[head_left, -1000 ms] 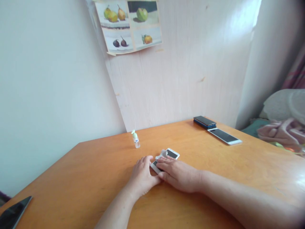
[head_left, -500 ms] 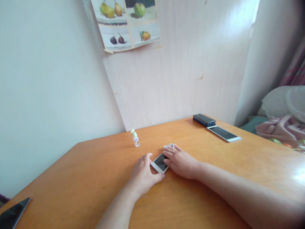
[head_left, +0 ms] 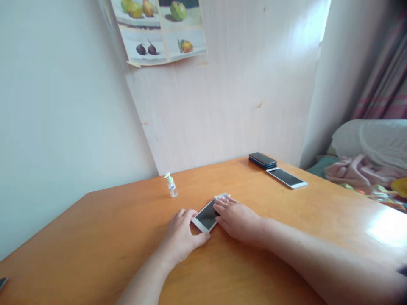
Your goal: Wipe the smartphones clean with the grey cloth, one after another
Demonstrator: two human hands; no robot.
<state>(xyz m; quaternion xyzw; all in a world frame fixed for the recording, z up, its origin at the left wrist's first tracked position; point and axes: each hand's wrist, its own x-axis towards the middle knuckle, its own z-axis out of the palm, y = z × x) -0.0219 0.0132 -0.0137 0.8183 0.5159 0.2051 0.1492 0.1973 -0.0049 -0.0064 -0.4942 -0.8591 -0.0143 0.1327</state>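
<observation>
"What's biggest in front of you?"

"The table (head_left: pixel 121 237), spreading out beneath everything I'm handling."

"Next?"

"My left hand (head_left: pixel 179 235) is curved wide, thumb and fingers at either side of the near left end of the phone (head_left: pixel 203 218), holding it. My right hand (head_left: pixel 238 220) lies low, fingers close together, over the far right end; whether they pinch anything, I can't tell."

"Which way does the phone run?"

"It's flat on the table between my hands, long axis from near left to far right. Both are at it, so neither is nearer."

"What else is around?"

"To the far right, well apart, a dark stack (head_left: pixel 262 159), with a second phone (head_left: pixel 286 178) just to its near right. A bottle (head_left: pixel 171 186) stands upright, to the far left of my phone."

"Anything in the way?"

"A small white cloth (head_left: pixel 221 197) at my right fingertips; together they hide the far end."
</observation>
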